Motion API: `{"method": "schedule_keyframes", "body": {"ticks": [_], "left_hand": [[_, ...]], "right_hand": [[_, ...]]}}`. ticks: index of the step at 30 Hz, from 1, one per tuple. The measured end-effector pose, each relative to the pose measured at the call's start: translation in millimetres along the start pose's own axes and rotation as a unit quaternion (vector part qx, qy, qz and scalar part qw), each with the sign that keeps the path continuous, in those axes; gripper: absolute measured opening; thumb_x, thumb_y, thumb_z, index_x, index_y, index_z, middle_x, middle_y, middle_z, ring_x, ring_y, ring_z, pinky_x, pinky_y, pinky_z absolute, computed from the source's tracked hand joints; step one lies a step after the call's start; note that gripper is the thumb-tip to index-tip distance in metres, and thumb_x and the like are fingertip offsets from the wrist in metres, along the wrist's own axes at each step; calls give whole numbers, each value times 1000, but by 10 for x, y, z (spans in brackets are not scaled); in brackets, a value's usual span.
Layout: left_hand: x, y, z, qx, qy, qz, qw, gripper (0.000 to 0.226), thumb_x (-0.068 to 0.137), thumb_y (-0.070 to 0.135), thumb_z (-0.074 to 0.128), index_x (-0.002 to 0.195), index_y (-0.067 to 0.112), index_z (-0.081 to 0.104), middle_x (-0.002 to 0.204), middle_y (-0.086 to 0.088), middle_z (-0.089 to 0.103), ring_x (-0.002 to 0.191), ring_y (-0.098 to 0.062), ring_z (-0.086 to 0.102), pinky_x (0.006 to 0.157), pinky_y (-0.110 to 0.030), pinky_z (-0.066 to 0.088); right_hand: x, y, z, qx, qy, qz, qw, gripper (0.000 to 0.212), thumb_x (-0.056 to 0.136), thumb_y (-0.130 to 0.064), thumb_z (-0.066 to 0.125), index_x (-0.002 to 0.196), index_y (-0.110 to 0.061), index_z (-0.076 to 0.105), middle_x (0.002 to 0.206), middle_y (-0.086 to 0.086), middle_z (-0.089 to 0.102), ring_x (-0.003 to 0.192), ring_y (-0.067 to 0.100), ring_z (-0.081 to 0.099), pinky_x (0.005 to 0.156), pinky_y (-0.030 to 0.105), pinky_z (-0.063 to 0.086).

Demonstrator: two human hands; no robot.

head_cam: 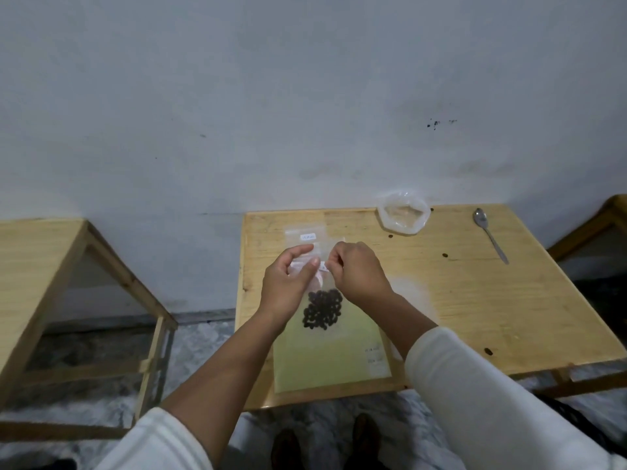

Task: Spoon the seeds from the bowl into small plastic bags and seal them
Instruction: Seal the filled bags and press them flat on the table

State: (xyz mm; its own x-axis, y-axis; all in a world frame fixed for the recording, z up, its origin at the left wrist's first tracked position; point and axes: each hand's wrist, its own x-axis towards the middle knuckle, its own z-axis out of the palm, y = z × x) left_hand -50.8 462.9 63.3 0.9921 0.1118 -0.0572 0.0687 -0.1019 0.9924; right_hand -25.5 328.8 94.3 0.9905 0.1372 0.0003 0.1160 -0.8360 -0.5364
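Here both hands meet at centre frame over the table (475, 300), working the top of a small clear bag (320, 290). Left hand (288, 286) has thumb and fingers pinching the bag's upper edge from the left side; right hand (356, 269) is curled and pinching the same edge from the right. The bag hangs from the pinch, a clump of dark seeds (322, 308) sitting in its lower part, just below and between the two hands. Whether the strip at the top is fully closed is not clear.

Under the hands a pale green sheet (329, 361) lies flat on the table, reaching to the near edge. More clear bags (305, 237) lie flat just above the hands, with a small white label on one. A clear plastic bowl (403, 213) sits at the far edge of the table, upper right of the hands; its contents can't be made out. A metal spoon (490, 237) lies further right, well apart from the bowl, bowl-end toward the wall. A few loose dark seeds dot the tabletop on the right. A second wooden table (40, 266) stands at the left of the frame. White sleeves (492, 401) show at the bottom.
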Motion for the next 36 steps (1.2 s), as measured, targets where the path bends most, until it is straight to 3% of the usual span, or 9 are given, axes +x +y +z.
{"method": "schedule_keyframes", "body": {"ticks": [4, 7, 11, 16, 19, 24, 29, 33, 36], "left_hand": [[36, 53, -12, -13, 32, -2, 999, 22, 86, 19, 65, 104, 32, 63, 109, 19, 62, 113, -4, 53, 96, -23, 39], [62, 73, -43, -32, 40, -5, 999, 26, 85, 16, 65, 102, 35, 63, 109, 20, 62, 114, -7, 53, 99, -27, 42], [116, 143, -66, -47, 39, 4, 998, 31, 83, 14, 68, 103, 37, 61, 109, 21, 60, 114, -7, 53, 98, -25, 43], [164, 152, -42, -46, 38, 11, 998, 32, 84, 12, 66, 101, 38, 61, 107, 24, 60, 112, -6, 54, 94, -26, 46], [210, 138, -6, -33, 39, 8, 999, 31, 85, 12, 64, 103, 37, 61, 107, 24, 60, 112, -7, 54, 96, -30, 46], [317, 62, -25, -22, 57, -2, 998, 30, 86, 11, 63, 104, 34, 61, 112, 13, 62, 110, -9, 55, 83, -17, 46], [552, -55, -105, -30, 87, -45, 995, 33, 86, 13, 62, 96, 44, 62, 113, 6, 63, 107, -18, 60, 94, -41, 51], [789, -96, -110, 2, 90, -53, 994, 31, 86, 15, 63, 102, 41, 61, 114, 5, 62, 110, -20, 58, 98, -39, 48], [954, -126, -64, 25, 86, -69, 994, 29, 85, 16, 66, 110, 29, 61, 113, 10, 59, 110, -13, 54, 94, -27, 46]], "right_hand": [[-44, -69, 23, 18, 63, -16, 998, 7, 89, -16, 56, 93, -9, 58, 85, 2, 53, 86, 15, 42, 69, 25, 30], [-123, -106, 48, 32, 136, -63, 988, 20, 87, -10, 58, 106, -10, 61, 84, 2, 51, 86, 17, 44, 70, 25, 31], [-215, -90, 168, 13, 136, -150, 979, 37, 81, -1, 46, 112, -7, 66, 77, 10, 52, 77, 24, 47, 63, 26, 36], [-209, -67, 204, 7, 148, -127, 981, 50, 85, -10, 27, 121, -6, 61, 78, 1, 40, 77, 18, 38, 62, 27, 35], [-152, -39, 199, -6, 153, -116, 981, 54, 84, -14, 22, 122, -4, 60, 78, 8, 49, 76, 23, 43, 63, 27, 36], [-23, 140, 234, 5, 150, -80, 985, 42, 86, -4, 37, 121, -5, 60, 80, 7, 46, 78, 22, 42, 64, 28, 38], [113, 261, 301, 156, 73, -36, 984, 41, 85, -22, 62, 126, -20, 59, 107, 2, 52, 95, 12, 51, 81, 15, 41], [330, 373, 300, 254, 3, 32, 967, 44, 81, -12, 64, 122, -27, 59, 78, -9, 56, 67, 0, 50, 66, 11, 41], [544, 473, 347, 317, -20, 82, 945, 30, 82, -7, 63, 106, -25, 68, 77, -11, 62, 74, 4, 57, 77, 24, 49]]}}
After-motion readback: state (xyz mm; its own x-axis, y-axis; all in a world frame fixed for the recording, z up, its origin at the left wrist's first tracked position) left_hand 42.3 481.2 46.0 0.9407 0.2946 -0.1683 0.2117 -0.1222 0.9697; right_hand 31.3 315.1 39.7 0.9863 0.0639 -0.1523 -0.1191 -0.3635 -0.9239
